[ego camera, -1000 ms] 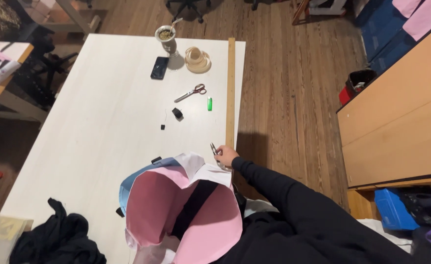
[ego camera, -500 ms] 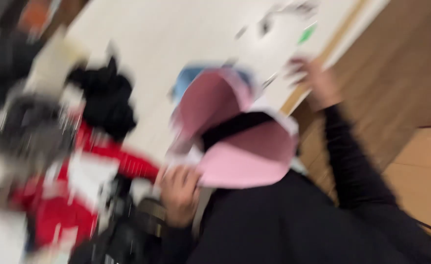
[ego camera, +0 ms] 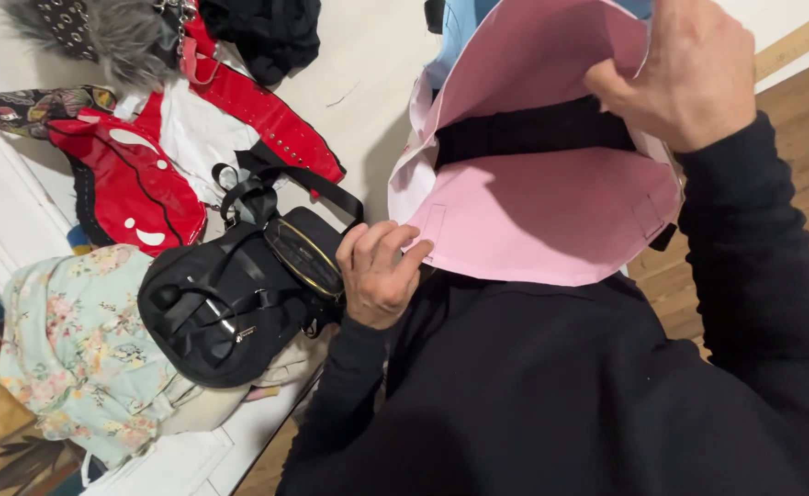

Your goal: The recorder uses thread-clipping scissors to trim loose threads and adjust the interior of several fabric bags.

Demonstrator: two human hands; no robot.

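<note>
A pink-lined tote bag (ego camera: pixel 533 211) with a pale blue outside and a black strap across its mouth lies open on the white table (ego camera: pixel 359 101). My left hand (ego camera: pixel 379 271) pinches the bag's near left rim, just beside a black backpack (ego camera: pixel 239 294). My right hand (ego camera: pixel 685 69) grips the bag's far right rim and holds the mouth wide. Both arms wear black sleeves.
Left of the bag lie a red and white studded bag (ego camera: pixel 147 174), a grey furry item (ego camera: pixel 101 32), a black cloth (ego camera: pixel 267 32) and a floral fabric bag (ego camera: pixel 74 349). A wooden ruler (ego camera: pixel 795 41) runs along the table's right edge. Wooden floor lies beyond.
The view has swung left and downward, from the table's far end to the pile of bags. My right hand has moved from the table top onto the bag's rim.
</note>
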